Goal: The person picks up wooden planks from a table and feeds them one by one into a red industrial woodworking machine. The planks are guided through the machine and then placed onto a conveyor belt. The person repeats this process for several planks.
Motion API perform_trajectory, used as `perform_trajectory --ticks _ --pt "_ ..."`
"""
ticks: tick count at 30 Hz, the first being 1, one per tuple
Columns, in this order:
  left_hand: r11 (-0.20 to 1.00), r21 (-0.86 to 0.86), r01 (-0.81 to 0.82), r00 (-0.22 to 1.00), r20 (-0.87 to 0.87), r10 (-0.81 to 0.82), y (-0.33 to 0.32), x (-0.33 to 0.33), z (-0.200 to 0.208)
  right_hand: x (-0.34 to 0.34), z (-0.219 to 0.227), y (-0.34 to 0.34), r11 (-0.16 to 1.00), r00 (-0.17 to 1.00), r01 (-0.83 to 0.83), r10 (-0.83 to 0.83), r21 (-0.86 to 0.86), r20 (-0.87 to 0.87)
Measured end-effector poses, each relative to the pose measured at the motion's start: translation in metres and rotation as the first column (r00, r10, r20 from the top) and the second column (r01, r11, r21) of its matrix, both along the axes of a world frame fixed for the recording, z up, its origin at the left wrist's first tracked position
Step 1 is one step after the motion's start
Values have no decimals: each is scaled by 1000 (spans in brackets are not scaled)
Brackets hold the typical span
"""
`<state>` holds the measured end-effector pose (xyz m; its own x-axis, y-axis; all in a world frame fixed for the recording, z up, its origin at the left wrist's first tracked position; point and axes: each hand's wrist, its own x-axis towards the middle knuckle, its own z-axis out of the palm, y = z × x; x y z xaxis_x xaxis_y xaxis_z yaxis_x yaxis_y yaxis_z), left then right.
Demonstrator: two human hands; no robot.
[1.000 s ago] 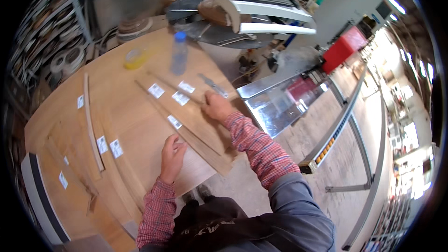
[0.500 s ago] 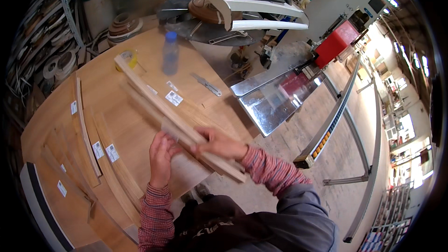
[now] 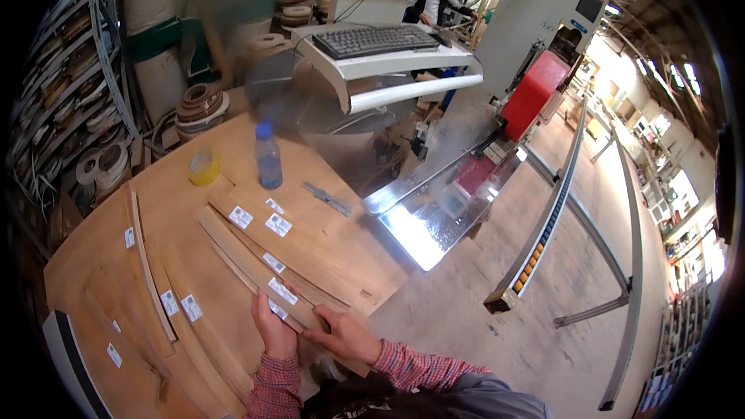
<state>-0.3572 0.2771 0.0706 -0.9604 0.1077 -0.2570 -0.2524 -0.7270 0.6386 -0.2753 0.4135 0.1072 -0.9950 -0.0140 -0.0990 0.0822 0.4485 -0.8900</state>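
Note:
Two thin wooden strips (image 3: 233,259), pressed side by side, lie in a slant low over the table, their near ends toward my body. White labels (image 3: 282,292) are stuck on them. My left hand (image 3: 273,330) wraps round the strips from the left, and my right hand (image 3: 346,334) grips them nearer the end, thumb on top. Just right of them, more labelled wooden strips (image 3: 310,258) rest on the table. Farther off are a utility knife (image 3: 327,199), a clear bottle with a blue cap (image 3: 268,158) and a roll of yellow tape (image 3: 204,167).
Several more labelled strips (image 3: 141,264) are spread over the left of the wooden table (image 3: 85,264). A keyboard (image 3: 378,42) on a white stand rises beyond the far edge. To the right stand a machine with a red cover (image 3: 535,93), its shiny metal bed (image 3: 423,225), and a long rail (image 3: 535,248).
The strips have come down from a raised, blurred position to lie low over the table, labels now showing. Both hands have moved lower with them, and the view has tilted up.

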Motion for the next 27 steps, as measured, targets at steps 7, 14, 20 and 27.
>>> perform_trajectory --ticks 7,14,20,27 --pt "993 -97 -63 998 16 65 -3 -10 -10 -7 -7 -11 972 955 -65 126 226 -268" --pt "965 -205 -163 983 53 177 -48 -47 -24 -79 -15 20 832 888 152 123 534 -444" --pt "952 -227 -206 965 115 236 -66 -65 -37 -117 -47 31 687 954 195 35 700 -299" --pt "930 -305 -204 957 138 255 -85 -68 -88 -117 -53 27 657 944 228 29 719 -327"
